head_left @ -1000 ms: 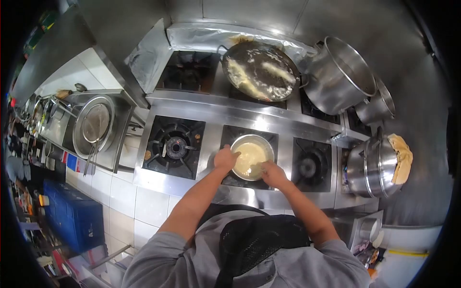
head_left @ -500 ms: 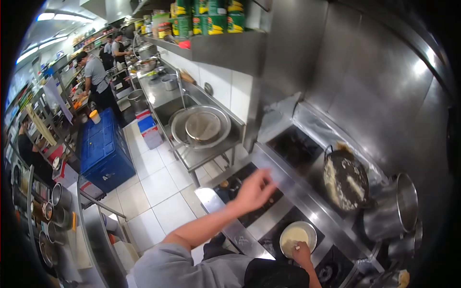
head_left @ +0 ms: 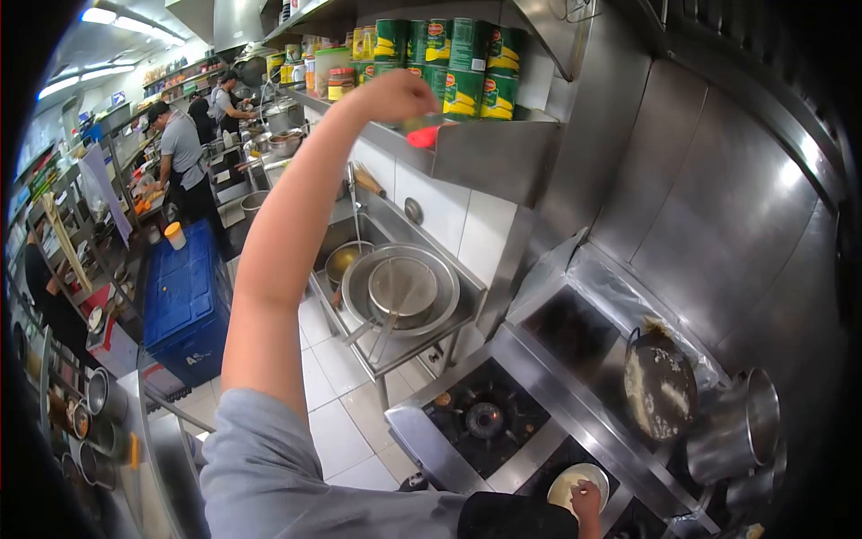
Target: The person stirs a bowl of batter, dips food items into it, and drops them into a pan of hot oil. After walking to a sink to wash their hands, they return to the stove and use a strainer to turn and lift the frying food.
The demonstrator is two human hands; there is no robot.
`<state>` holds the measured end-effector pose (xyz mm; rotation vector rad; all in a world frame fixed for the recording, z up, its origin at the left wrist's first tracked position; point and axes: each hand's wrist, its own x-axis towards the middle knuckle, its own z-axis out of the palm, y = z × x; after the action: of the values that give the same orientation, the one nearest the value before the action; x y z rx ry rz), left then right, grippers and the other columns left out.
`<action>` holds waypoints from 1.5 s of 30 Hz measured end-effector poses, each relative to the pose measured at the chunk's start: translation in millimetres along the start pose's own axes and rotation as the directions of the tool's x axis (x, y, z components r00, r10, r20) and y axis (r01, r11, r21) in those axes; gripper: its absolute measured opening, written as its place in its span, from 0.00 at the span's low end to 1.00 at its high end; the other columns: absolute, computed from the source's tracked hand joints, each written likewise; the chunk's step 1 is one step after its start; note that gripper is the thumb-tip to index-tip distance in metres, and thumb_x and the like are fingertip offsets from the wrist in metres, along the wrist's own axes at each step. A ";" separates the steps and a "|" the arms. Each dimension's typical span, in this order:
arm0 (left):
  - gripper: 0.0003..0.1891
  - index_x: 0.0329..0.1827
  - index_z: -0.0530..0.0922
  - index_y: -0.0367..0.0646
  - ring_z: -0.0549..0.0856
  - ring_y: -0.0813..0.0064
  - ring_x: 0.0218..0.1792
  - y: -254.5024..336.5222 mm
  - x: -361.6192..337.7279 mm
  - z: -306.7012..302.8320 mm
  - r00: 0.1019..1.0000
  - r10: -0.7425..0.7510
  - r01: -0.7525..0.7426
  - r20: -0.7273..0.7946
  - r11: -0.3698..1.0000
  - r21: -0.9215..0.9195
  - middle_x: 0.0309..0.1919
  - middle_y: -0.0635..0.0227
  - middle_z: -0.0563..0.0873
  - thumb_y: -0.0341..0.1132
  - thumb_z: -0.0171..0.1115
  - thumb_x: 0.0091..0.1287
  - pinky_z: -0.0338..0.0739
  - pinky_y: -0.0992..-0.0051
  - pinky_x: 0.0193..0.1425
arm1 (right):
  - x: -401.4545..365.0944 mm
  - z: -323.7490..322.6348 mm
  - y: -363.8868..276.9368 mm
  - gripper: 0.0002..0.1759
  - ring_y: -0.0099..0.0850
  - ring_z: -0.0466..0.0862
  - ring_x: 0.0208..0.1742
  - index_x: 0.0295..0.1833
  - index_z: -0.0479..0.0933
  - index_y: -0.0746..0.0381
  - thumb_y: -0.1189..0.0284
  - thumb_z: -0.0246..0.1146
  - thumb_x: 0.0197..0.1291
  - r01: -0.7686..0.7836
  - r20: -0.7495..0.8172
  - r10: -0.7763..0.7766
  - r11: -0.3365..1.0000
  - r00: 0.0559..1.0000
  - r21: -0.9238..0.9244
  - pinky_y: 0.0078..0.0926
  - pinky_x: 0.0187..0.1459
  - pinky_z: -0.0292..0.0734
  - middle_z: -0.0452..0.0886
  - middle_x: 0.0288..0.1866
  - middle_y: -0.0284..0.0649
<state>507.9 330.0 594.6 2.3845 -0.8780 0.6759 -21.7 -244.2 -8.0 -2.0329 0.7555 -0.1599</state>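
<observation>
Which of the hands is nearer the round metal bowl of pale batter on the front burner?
Right. The right hand sits at the rim of the round metal bowl of pale batter; the left hand is raised far off, at the steel shelf under the green cans.

1. My left hand (head_left: pixel 395 94) is up at the shelf (head_left: pixel 485 148), beside a red-tipped item (head_left: pixel 424 136) below the green cans (head_left: pixel 462 67).
2. My right hand (head_left: pixel 588 499) touches the bowl (head_left: pixel 551 488) on the stove (head_left: pixel 422 445).
3. I cannot read either hand's grip.
</observation>
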 end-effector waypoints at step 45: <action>0.20 0.60 0.82 0.38 0.86 0.71 0.51 29.9 41.3 36.6 0.782 0.068 -0.044 0.619 0.998 -0.054 0.51 0.60 0.89 0.40 0.60 0.69 0.76 0.73 0.60 | 13.9 4.9 -32.0 0.23 0.33 0.88 0.34 0.56 0.79 0.77 0.69 0.68 0.63 -0.022 -0.078 0.020 0.999 0.997 -0.025 0.27 0.30 0.86 0.85 0.45 0.48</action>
<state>524.8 269.8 600.5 2.5852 -1.2078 -0.1498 5.7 -236.4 12.7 -2.0521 0.8310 -0.2186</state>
